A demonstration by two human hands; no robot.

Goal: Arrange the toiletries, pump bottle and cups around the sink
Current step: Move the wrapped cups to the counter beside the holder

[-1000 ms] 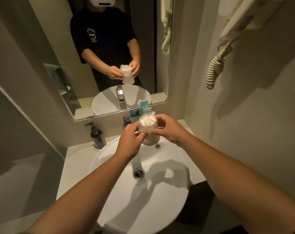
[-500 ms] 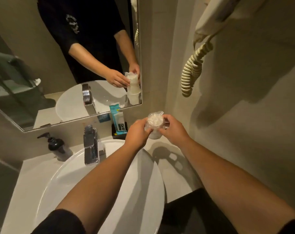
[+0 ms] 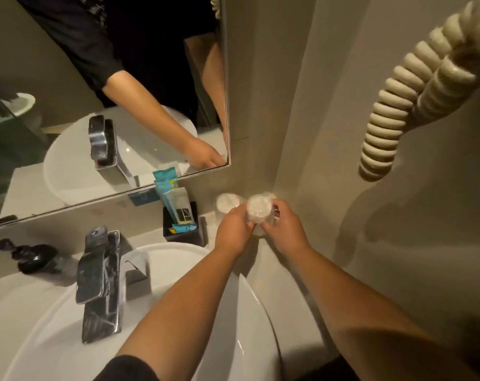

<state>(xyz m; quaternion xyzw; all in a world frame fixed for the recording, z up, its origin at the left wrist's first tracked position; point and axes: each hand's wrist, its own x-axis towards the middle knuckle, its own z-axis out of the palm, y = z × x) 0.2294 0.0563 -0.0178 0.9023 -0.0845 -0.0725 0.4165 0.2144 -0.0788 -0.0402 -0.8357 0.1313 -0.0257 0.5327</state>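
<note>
While both hands meet over the back right corner of the worktop, the left hand and right hand hold a plastic-wrapped cup between them, fingers closed around its sides. A second wrapped cup stands just behind it by the wall. Left of the cups, a black holder carries toiletry packets. The black pump bottle stands beyond the tap, left of the sink.
</note>
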